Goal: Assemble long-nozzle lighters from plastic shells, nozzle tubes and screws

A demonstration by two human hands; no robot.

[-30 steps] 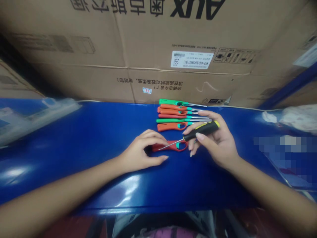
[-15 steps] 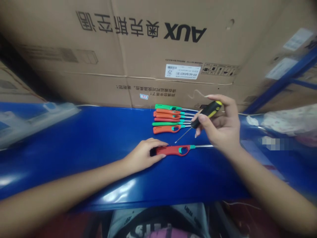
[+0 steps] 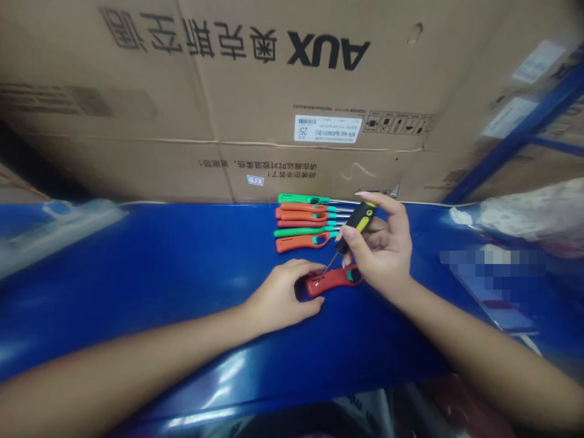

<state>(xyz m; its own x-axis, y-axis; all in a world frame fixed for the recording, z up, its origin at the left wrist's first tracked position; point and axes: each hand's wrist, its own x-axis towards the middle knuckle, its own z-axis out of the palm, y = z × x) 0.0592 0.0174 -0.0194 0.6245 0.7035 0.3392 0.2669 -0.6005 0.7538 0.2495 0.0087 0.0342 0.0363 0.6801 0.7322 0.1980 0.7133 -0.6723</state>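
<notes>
A red long-nosed lighter [image 3: 335, 281] lies on the blue table, its handle end toward my left hand [image 3: 283, 295]. Thumb and fingers of that hand are curled round the handle end, one on each side. In my right hand [image 3: 385, 243] is a screwdriver [image 3: 358, 225] with a black and yellow handle, held tilted. The tip of its thin shaft is at the slot in the red handle; whether it touches, I cannot tell. My right hand hides the lighter's metal nozzle. Just beyond, several more lighters lie in a row, among them a green one [image 3: 296, 199] and an orange one [image 3: 296, 243].
A large cardboard box [image 3: 255, 109] stands behind the blue table [image 3: 182, 243] like a wall. Clear plastic packaging [image 3: 59, 234] lies at the left. On the right are a flat blue-white item [image 3: 488, 292], a pale bundle [image 3: 538, 213] and a blue metal bar [image 3: 515, 137].
The screwdriver has come down and left, its tip moving from above the table to the red lighter's handle. The lighter sits slightly tilted now, and its nozzle has gone behind my right hand.
</notes>
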